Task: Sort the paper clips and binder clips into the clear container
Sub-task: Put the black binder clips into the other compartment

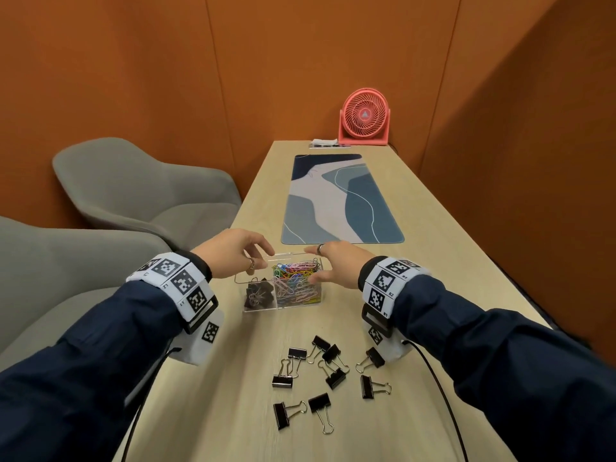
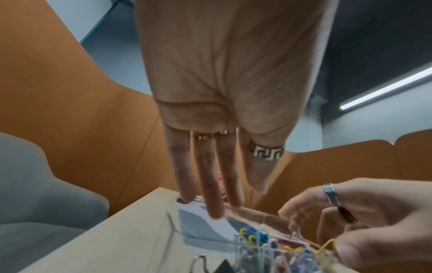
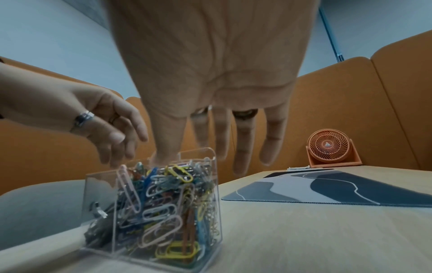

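The counter (image 1: 416, 228) runs long and narrow away from me, its left edge dropping off beside two grey chairs (image 1: 140, 185) and its right edge close to the orange wall (image 1: 533, 128). At the far end stand a pink fan (image 1: 365, 118) and a small white item I cannot make out. A blue patterned mat (image 1: 340, 198) covers the middle stretch, with bare wood on both sides of it and between its near edge and my hands.

The clear container (image 1: 281, 305) sits just nearer than the mat, closer to the left edge than the right. Its right compartment is heaped with coloured paper clips (image 1: 296, 281); its left compartment holds a few dark binder clips, hard to count through the plastic. Loose binder clips (image 1: 320, 371) lie scattered on the counter toward the near edge, well apart from the container.

My left hand (image 1: 233, 251) hovers at the container's far left corner, fingers straight and relaxed, the fingertips (image 2: 216, 212) at a clear lid or flap along the far rim; whether they press it I cannot tell. My right hand (image 1: 336, 265) is over the right side, fingers extended and loosely spread, thumb low by the paper clips, gripping nothing I can see.

Both wrist views are blurred at the fingertips. The lid is nearly invisible in the head view.
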